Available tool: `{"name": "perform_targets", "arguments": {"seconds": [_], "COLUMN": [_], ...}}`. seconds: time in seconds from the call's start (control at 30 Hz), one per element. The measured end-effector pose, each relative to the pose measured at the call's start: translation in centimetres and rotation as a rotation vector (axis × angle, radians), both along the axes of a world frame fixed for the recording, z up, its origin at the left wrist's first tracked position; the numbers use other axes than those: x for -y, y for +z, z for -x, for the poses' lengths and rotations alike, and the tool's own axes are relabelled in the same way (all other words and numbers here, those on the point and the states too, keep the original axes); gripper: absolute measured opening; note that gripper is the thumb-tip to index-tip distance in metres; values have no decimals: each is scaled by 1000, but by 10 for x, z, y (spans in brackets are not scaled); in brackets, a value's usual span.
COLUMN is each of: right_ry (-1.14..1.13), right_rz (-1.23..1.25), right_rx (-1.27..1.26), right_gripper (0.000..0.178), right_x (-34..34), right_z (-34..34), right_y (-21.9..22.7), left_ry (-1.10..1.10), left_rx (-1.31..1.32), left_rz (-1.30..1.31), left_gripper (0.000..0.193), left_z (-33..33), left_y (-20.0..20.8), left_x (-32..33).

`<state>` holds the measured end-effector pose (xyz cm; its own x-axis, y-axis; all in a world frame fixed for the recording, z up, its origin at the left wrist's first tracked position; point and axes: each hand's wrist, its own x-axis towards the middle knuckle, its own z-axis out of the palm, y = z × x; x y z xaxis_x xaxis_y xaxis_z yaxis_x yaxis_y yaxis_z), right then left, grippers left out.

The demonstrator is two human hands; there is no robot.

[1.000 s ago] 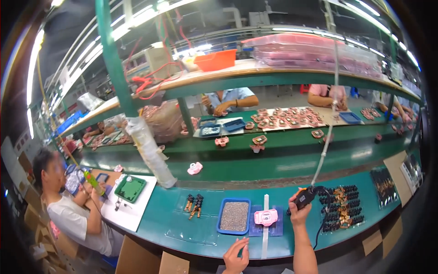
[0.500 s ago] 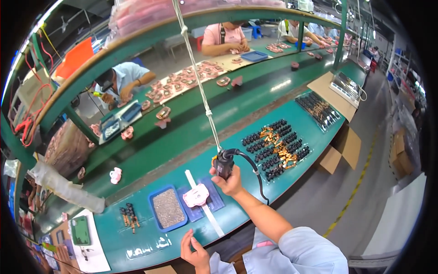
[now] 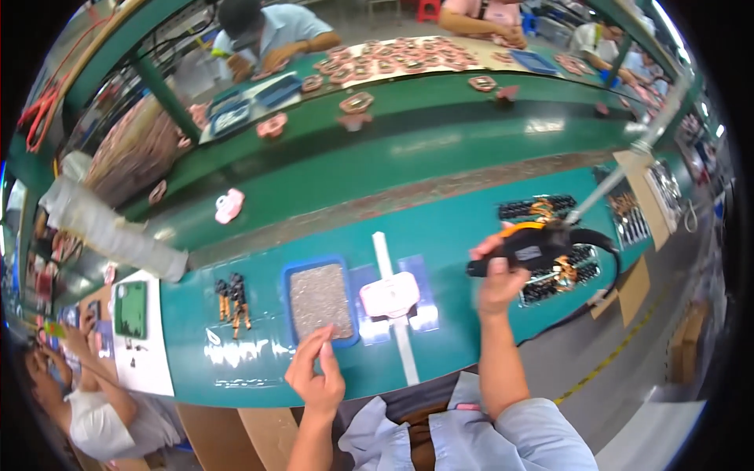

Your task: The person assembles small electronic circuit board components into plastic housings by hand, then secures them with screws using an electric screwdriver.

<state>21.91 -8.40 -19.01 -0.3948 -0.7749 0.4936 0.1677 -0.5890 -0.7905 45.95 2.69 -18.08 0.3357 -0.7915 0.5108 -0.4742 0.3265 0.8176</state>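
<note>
A black corded electric screwdriver (image 3: 528,250) is gripped in my right hand (image 3: 499,284), tilted almost level over the right half of the bench. It hangs from a pale cord, and motion blurs it a little. My left hand (image 3: 317,375) hovers at the near edge of a blue tray (image 3: 287,302), fingers loosely bent and thumb apart, with nothing visible in it. Small grey pieces, probably screws (image 3: 320,298), fill the tray. Beside the tray, a pale pink plastic housing (image 3: 389,295) lies on a clear-wrapped pad crossed by a white strip (image 3: 408,363).
Black-and-copper parts (image 3: 234,302) lie left of the tray, several rows more (image 3: 537,207) at right. A green conveyor belt (image 3: 314,169) runs behind, carrying a pink piece (image 3: 229,206). A plastic-wrapped roll (image 3: 118,231) stands at left. Co-workers (image 3: 283,35) sit across the belt.
The view has turned left. My right hand has swung the screwdriver rightward, from upright to nearly level. My left hand has moved up to the tray's near edge.
</note>
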Motion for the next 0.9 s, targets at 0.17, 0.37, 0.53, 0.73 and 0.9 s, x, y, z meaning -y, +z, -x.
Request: {"name": "perform_targets", "arguments": {"seconds": [0.17,0.37,0.53,0.73,0.9], "right_ry": [-27,-54,-95,-67,-79], "right_rz": [17,34,1,61,34], "right_rx": [-2,-77,-52,-128,-137], "right_gripper": [56,56,63,60,59], "right_x": [7,5,12,13,12], "right_z": [-1,7,-1,7,2], "right_y": [-3,-8,-11,-11,-12], "left_ry": [-7,126,477,252,61], "left_rx": [161,777,1093,623,576], "left_rz": [-16,-179,-370,-520,-324], "left_gripper": [14,25,47,50,49], "left_z": [-35,-103,-176,-197,-117], "left_y": [23,29,2,-37,1], "left_x": [31,122,224,271,275]}}
